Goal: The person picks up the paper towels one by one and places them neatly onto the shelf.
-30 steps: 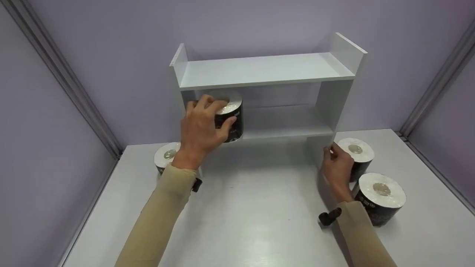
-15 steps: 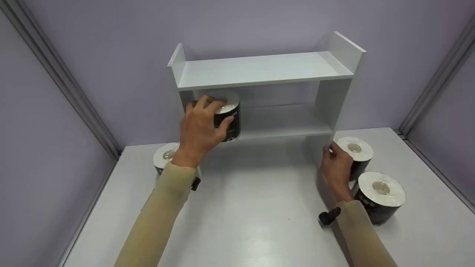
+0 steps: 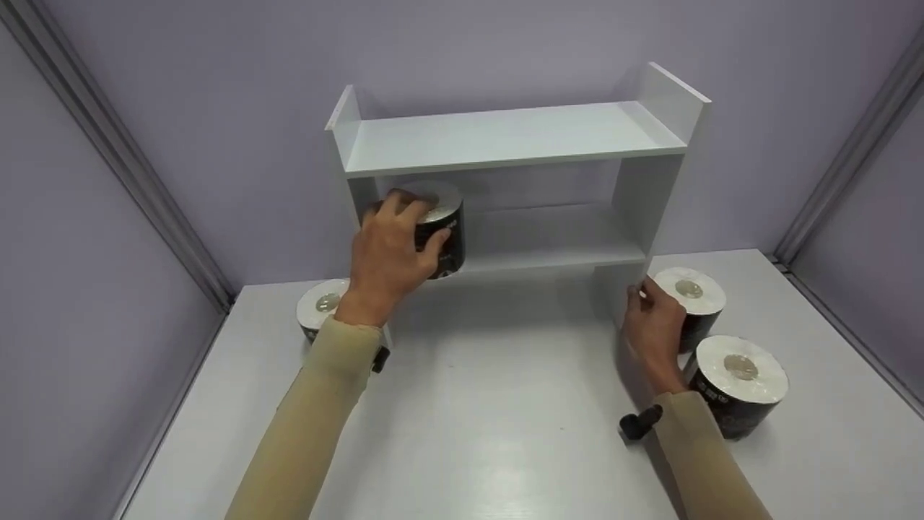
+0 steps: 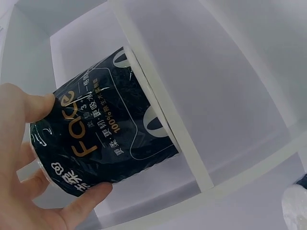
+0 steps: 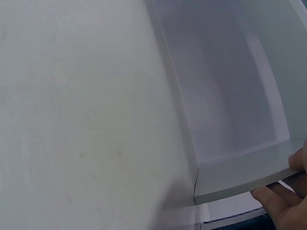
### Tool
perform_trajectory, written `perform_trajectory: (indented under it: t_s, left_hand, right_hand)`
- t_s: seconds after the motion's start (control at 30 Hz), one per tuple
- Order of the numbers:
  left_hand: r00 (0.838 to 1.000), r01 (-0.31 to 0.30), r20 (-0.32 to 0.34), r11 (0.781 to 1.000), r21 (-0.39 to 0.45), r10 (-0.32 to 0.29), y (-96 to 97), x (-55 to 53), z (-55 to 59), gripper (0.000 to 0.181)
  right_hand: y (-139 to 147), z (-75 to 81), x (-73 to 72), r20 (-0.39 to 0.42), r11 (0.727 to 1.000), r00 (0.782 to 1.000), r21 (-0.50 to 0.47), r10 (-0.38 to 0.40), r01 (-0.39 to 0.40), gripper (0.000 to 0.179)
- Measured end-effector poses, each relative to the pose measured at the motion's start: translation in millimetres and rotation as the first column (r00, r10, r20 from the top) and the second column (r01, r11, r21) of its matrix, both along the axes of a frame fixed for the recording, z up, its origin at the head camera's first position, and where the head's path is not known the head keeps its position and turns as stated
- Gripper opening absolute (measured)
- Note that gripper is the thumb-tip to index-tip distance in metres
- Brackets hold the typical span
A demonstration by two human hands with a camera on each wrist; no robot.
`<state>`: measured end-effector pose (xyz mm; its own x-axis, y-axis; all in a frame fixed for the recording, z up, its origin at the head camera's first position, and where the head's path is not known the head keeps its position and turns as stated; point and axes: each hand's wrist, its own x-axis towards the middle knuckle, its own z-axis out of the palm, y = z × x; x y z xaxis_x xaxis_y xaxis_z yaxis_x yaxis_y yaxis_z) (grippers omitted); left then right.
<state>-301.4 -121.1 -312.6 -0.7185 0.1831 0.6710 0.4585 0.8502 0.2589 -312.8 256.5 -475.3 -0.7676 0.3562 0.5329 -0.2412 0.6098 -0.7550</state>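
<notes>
My left hand (image 3: 390, 253) grips a toilet paper roll (image 3: 451, 242) in a black printed wrapper, fingers over its white top and thumb on its side. The roll is upright at the left end of the middle board of a white shelf unit (image 3: 520, 137), under the top board. In the left wrist view the roll (image 4: 103, 124) has its lower end right at the front edge of the board (image 4: 158, 96). My right hand (image 3: 655, 318) pinches the front edge of the unit's right side panel (image 5: 240, 182) between thumb and fingers.
Two wrapped toilet paper rolls stand right of the unit, a rear roll (image 3: 691, 289) behind the right hand and a front roll (image 3: 742, 386) beside the right wrist. Another roll (image 3: 317, 307) stands at left, partly behind the left wrist. A wall rises behind the white table (image 3: 491, 419).
The roll in my left hand has shifted slightly left, toward the left side panel. My right hand keeps its hold on the right panel.
</notes>
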Motion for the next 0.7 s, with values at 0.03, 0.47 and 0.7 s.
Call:
perform_trajectory:
  t_s: [0.03,0.47,0.7]
  left_hand:
    - [1.000,-0.003,0.000,1.000,-0.007,0.003,0.0,0.5,0.1,0.040]
    - [0.999,-0.031,-0.021,0.997,-0.076,0.030,1.9,0.5,-0.4,0.043]
    - [0.999,-0.030,-0.021,0.996,-0.081,0.028,0.7,0.9,-1.5,0.040]
  right_hand:
    - [0.4,-0.4,-0.4,-0.001,1.000,1.000,0.001,0.000,0.000,0.014]
    - [3.1,0.7,-0.6,0.004,1.000,1.000,-0.003,-0.016,0.016,0.014]
    - [3.7,-0.3,-2.3,-0.019,1.000,1.000,0.015,-0.020,0.020,0.018]
